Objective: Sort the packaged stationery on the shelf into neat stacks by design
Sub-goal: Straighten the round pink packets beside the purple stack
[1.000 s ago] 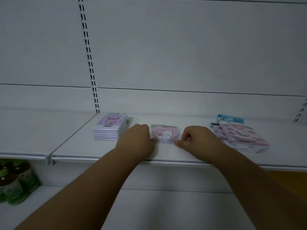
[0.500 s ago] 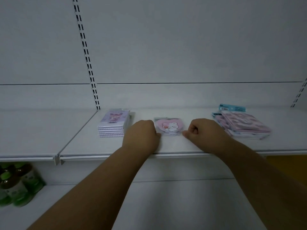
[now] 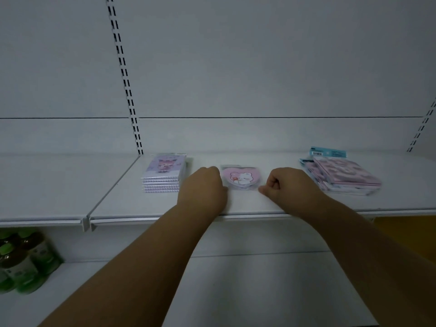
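On the white shelf (image 3: 236, 206) lie three groups of packs. A neat stack of purple notebooks (image 3: 165, 173) sits on the left. In the middle is a small stack of pink heart-shaped packs (image 3: 240, 177) with a white bear. On the right, a loose pile of pink patterned packs (image 3: 342, 175) lies askew over a blue-headed card (image 3: 328, 152). My left hand (image 3: 203, 187) is curled against the heart stack's left edge. My right hand (image 3: 287, 185) is a fist with its thumb tip at the stack's front right corner. Neither hand grips a pack.
Slotted uprights (image 3: 125, 74) run up the white back panel. On the lower shelf at the far left stand several green-capped bottles (image 3: 21, 260). A shelf joint (image 3: 87, 223) sits left of the notebooks. An orange surface (image 3: 405, 225) shows under the shelf at right.
The view has shifted slightly. Both hands stay curled at the two sides of the heart stack, and no pack has visibly moved.
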The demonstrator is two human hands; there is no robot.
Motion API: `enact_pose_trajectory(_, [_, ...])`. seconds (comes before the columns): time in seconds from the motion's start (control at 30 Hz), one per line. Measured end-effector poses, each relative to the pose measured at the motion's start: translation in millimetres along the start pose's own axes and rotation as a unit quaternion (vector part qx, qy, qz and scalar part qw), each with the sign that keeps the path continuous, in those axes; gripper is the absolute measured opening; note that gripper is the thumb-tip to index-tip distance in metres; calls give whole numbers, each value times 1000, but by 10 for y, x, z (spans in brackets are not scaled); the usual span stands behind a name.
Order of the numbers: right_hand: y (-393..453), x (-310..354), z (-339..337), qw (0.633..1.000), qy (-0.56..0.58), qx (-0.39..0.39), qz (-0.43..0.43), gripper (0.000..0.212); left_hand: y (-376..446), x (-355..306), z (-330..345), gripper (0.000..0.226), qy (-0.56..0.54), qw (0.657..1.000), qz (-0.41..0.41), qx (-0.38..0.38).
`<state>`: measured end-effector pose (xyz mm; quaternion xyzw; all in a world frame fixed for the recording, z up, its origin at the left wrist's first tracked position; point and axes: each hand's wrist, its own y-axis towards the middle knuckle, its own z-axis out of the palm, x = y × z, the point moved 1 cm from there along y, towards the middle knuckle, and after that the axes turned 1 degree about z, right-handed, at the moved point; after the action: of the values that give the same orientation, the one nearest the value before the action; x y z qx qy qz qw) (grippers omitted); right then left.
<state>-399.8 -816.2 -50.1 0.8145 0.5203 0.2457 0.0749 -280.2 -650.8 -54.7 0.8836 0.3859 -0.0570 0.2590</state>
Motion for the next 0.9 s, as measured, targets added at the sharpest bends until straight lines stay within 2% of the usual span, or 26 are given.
enact_pose_trajectory(0.1, [-29, -20, -2, 998, 22, -40, -38, 22, -17, -9, -10, 27, -36, 999, -3, -23])
enact_pose_trajectory(0.2, [-32, -6, 9, 997, 32, -27, -64, 13, 3, -59, -36, 11, -39, 999, 0, -2])
enact_pose_trajectory(0.3, [-10, -4, 9, 998, 37, -13, -56, 6, 35, -74, -63, 8, -50, 999, 1, 13])
enact_pose_trajectory(0.7, [-8, 137, -31, 996, -34, 15, -81, 16, -40, -121, -102, 18, -10, 999, 26, 19])
enact_pose_trajectory(0.9, [-23, 145, -2, 998, -26, 12, -60, 17, -29, -90, -81, 14, -44, 999, 7, 8])
